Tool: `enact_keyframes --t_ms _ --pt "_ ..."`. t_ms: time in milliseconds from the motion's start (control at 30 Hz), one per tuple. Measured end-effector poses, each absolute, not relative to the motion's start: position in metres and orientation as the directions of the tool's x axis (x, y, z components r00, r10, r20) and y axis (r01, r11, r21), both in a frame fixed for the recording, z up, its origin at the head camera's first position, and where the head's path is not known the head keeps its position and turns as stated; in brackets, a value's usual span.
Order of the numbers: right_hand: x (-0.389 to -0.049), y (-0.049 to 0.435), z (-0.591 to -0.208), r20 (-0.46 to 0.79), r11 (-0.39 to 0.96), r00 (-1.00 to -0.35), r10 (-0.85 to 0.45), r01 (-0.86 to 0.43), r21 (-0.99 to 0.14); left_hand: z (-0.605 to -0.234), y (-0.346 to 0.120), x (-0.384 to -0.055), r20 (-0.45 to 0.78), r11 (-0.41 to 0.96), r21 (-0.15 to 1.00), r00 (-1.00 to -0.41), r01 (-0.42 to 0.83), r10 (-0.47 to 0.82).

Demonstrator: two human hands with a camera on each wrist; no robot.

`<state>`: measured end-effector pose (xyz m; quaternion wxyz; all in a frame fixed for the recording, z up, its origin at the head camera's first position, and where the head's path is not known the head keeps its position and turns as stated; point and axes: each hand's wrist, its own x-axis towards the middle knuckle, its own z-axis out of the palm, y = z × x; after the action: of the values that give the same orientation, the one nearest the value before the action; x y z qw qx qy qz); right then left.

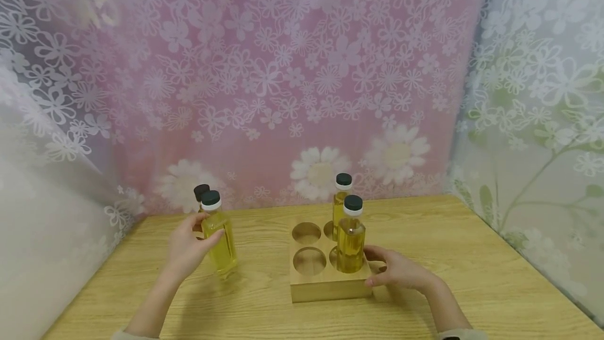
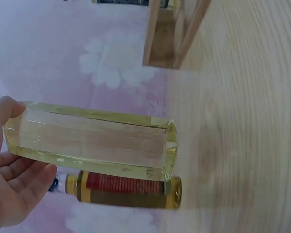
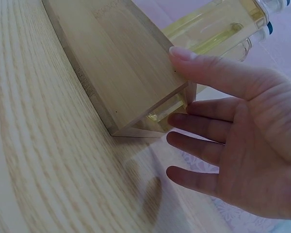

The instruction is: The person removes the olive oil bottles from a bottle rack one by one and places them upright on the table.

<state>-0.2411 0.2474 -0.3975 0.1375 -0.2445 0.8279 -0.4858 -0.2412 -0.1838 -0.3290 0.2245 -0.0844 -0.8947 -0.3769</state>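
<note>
Flowered curtains (image 1: 283, 67) back the wooden rack (image 1: 330, 291). Left of it, a yellow bottle (image 1: 224, 250) is pinched in the left hand (image 1: 183, 250), apparently mid-carry, probably calling for upright lowering. Loosely spread, the right hand (image 1: 401, 271) touches the rack's right edge.

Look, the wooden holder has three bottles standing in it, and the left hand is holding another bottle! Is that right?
Not quite: the wooden holder has two bottles in it, not three. The head view shows them: a front bottle and a back bottle. The left hand is holding another bottle, just as you said.
</note>
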Motion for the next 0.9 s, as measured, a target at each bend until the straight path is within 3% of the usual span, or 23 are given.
enact_keyframes --t_ms 433,900 --pt "-0.243 0.248 -0.401 -0.014 0.395 -0.851 -0.525 -0.229 -0.889 -0.346 -0.228 -0.24 0.366 0.728 0.659 -0.926 0.188 -0.092" --pt "-0.243 0.248 -0.4 -0.028 0.401 -0.852 -0.522 -0.217 -0.89 -0.345 -0.238 -0.243 0.253 0.73 0.678 -0.96 0.087 -0.121"
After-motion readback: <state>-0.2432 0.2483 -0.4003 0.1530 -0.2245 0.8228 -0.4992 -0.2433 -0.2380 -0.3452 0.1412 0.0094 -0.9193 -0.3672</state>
